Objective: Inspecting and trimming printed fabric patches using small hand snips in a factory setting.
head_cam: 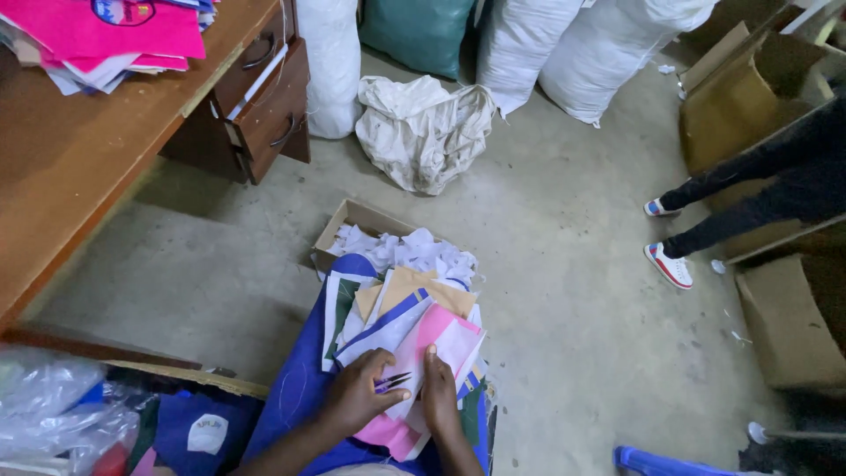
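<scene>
Two hands: left hand closed around small thread snips; right hand flat, fingers pressing a pink fabric piece on the lap.
Stack: pink, white, tan and blue-edged fabric pieces, flat and overlapping.
Box: open cardboard box holding crumpled white scraps.
Floor: bare grey concrete floor.
Room: wooden desk with drawers, stuffed white sacks.
</scene>
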